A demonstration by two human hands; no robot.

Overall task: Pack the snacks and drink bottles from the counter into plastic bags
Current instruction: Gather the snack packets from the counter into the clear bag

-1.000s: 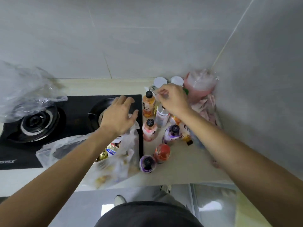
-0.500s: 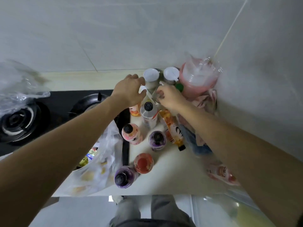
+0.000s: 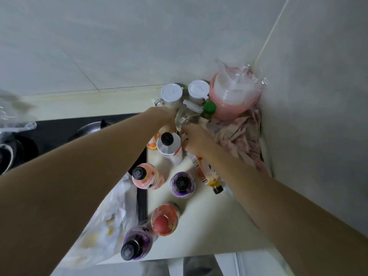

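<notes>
Left hand (image 3: 166, 118) left snack bag (image 3: 105, 226), joined right hand (image 3: 196, 139) beyond bottles (image 3: 169, 147); both pinched clear plastic (image 3: 184, 118), likely fresh bag for drinks.

Two bare forearms, sleeveless to the frame's edge; below the left hand (image 3: 166, 118) and right hand (image 3: 196, 139), grey trousers (image 3: 179, 265).

1. No text, brand or number can be read anywhere in the head view.
2. The printed wrap on the purple plastic drink bottle (image 3: 137, 242) and the label of the lying orange bottle (image 3: 207, 172) are blurred beyond reading.
</notes>
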